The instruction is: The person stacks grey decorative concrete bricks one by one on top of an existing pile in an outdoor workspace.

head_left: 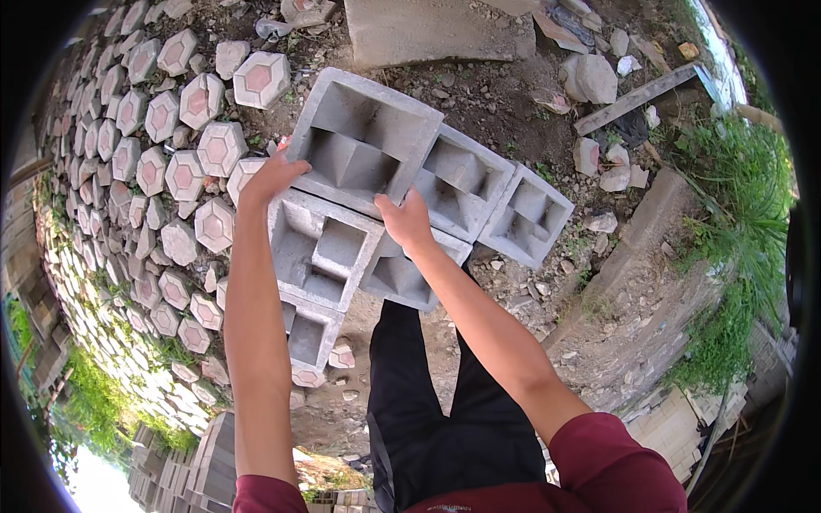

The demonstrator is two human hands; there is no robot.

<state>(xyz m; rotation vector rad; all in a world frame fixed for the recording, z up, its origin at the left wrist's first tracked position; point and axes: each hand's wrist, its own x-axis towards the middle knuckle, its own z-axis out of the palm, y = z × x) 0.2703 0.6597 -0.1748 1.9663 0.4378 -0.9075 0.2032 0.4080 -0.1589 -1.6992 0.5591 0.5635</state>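
we count 6 concrete blocks in one cluster, all grey, boxy, w/ squared rims & hollow, angular insides.

the 1 we hold, the top block (419, 128), is at the upper l end of the cluster, biggest in view, overlapping its neighbours; can't tell if it rests on them or sits just above. our l grip (275, 175) pinches its l wall, thumb over the rim. our r grip (405, 221) pinches the lower r wall, digits curled on the edge.

other 5: 2 to the r, the middle block (462, 168) & the end block (532, 205), stepping down in a slanted row; 3 below, the lower l block (340, 245), the lower r block (402, 278) & the bottom block (310, 342). matte, gritty faces, wedge & cube shapes inside.

to the l, lots of hexagonal pavers (261, 79), too many to count exactly: rough grey edges, pinkish hex centres. 1 flat, coarse slab (440, 34) up top, 1 straight, narrow beam (637, 100) upper r. crumbly brown soil (496, 107) w/ rubble btwn; thin-bladed grass (727, 188) far r.
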